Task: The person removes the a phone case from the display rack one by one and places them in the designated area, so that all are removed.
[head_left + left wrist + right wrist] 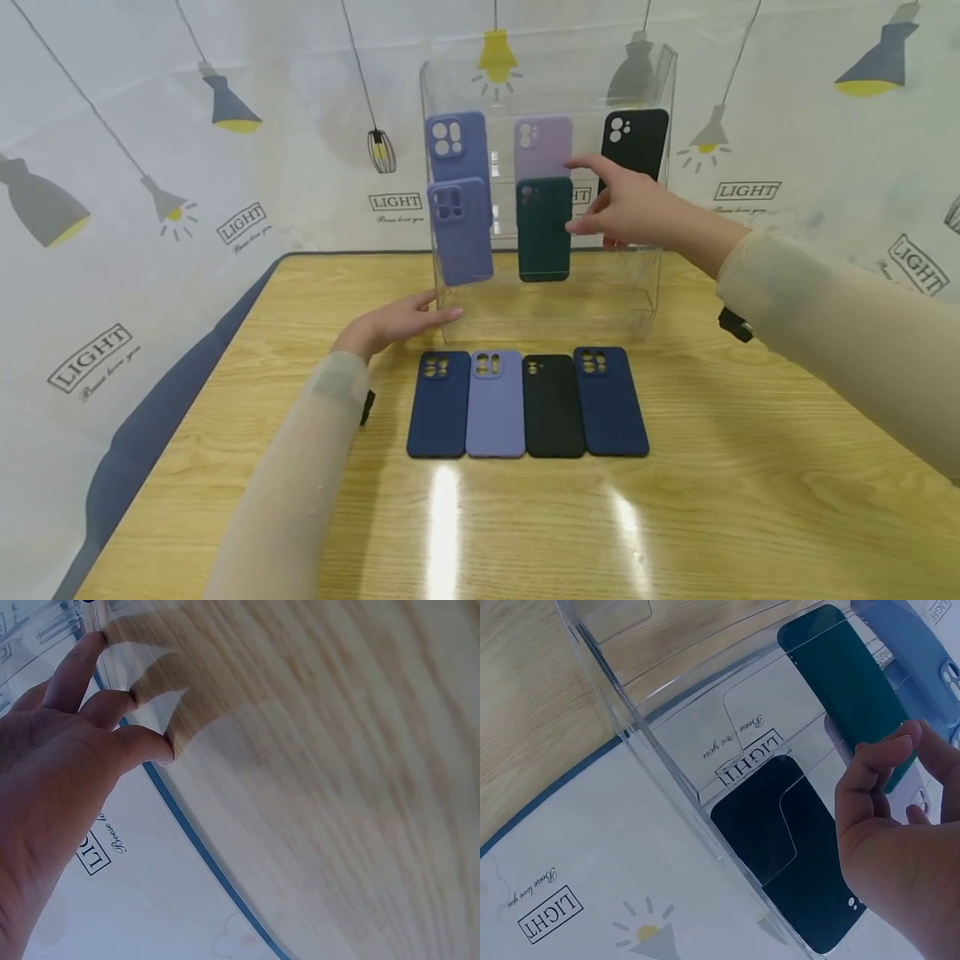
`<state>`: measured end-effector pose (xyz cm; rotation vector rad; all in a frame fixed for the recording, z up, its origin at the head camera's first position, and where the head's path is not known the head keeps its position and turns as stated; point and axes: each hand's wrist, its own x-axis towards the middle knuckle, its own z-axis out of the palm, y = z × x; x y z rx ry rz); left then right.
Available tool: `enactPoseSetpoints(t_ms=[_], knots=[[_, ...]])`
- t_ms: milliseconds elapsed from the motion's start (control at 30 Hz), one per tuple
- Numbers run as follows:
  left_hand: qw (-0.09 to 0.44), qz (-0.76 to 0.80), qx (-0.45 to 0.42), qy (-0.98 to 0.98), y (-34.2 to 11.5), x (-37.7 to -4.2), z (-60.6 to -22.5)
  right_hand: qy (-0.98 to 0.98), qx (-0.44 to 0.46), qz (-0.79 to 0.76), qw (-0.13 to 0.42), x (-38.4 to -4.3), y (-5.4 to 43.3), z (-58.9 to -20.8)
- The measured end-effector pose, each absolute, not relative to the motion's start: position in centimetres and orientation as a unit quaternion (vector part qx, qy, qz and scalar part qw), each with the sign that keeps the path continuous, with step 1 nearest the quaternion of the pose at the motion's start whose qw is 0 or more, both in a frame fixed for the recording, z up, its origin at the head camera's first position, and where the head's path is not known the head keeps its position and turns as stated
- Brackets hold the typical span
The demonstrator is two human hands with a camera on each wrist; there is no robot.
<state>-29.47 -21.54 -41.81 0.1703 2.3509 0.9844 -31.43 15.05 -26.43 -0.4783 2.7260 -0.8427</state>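
Note:
A dark green phone case (544,233) stands in the lower middle of a clear acrylic display rack (547,325). My right hand (626,204) is beside it, thumb tip at its right edge and index finger stretched toward the pale purple case (543,143) behind it. In the right wrist view, thumb and index finger overlap one end of the green case. My left hand (401,321) is at the rack's lower left corner, thumb extended along its front; in the left wrist view its spread fingertips (161,750) are down at the wooden tabletop.
Two lavender-blue cases (461,237) stand in the rack's left column, and a black case (636,137) at upper right. On the wooden table (525,533), a navy case (438,408), a lavender case (496,408), a black case (553,408) and another navy case (612,408) lie in a row.

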Motion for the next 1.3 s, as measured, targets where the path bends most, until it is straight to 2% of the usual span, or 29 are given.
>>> enactPoseSetpoints(t_ms=[133, 400, 767, 1300], knots=[[0.288, 0.366, 0.064, 0.882, -21.5, -29.4, -41.8, 0.94, -0.16, -0.282, 0.109, -32.4, 14.4, -27.0], [0.291, 0.366, 0.063, 0.882, -21.5, -29.5, -42.0, 0.937, -0.155, -0.291, 0.114, -33.3, 14.1, -28.3], [0.286, 0.358, 0.063, 0.887, -21.5, -29.8, -41.9, 0.941, -0.193, -0.273, 0.047, -32.5, 14.4, -30.5], [0.282, 0.364, 0.063, 0.885, -21.6, -29.7, -42.2, 0.932, -0.193, -0.305, 0.023, -32.8, 14.2, -32.4]])
